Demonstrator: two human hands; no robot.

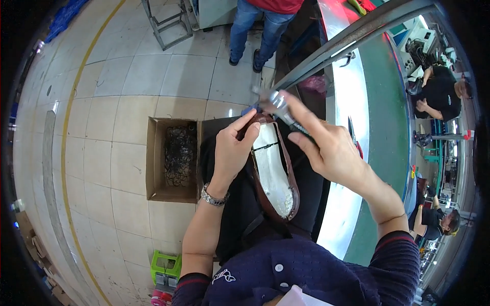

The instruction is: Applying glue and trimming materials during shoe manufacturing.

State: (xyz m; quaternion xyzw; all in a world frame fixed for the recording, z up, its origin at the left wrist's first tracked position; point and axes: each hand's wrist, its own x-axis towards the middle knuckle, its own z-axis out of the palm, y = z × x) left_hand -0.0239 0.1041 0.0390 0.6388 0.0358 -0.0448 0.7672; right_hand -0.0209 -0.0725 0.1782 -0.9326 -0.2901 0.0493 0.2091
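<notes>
A dark red-brown shoe (270, 171) lies on my lap, its pale underside facing up and its edge folded round it. A dark line crosses that underside. My left hand (234, 148), with a metal watch on the wrist, grips the far end of the shoe between thumb and fingers. My right hand (324, 140) is closed round a hammer (278, 102), its shiny metal head over the shoe's far end. The head is smeared by motion, so I cannot tell whether it touches the shoe. Part of the handle is hidden in my palm.
An open cardboard box (173, 196) with dark scraps stands left of my legs. To my right runs a metal-edged green workbench (377, 153), a grey metal bar (352, 43) slanting above it. Another person in jeans (260, 30) stands ahead; others work at far right.
</notes>
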